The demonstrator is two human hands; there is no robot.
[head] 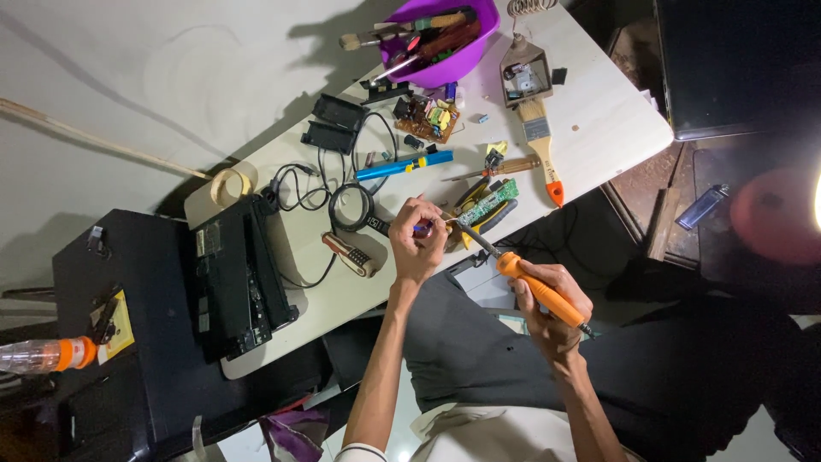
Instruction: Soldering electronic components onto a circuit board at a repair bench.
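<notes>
The right hand [552, 308] grips an orange soldering iron [534, 287], its long axis slanting up-left, tip toward the green circuit board [487, 204]. Just left of the board, the left hand [416, 244] pinches something small. Beyond the board lies a blue pen-shaped tool [404, 165] on the surface [590, 128].

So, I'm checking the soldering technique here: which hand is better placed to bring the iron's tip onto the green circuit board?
Probably the right hand: it grips the orange soldering iron, tip toward the green circuit board. The left hand pinches something small beside it.
</notes>
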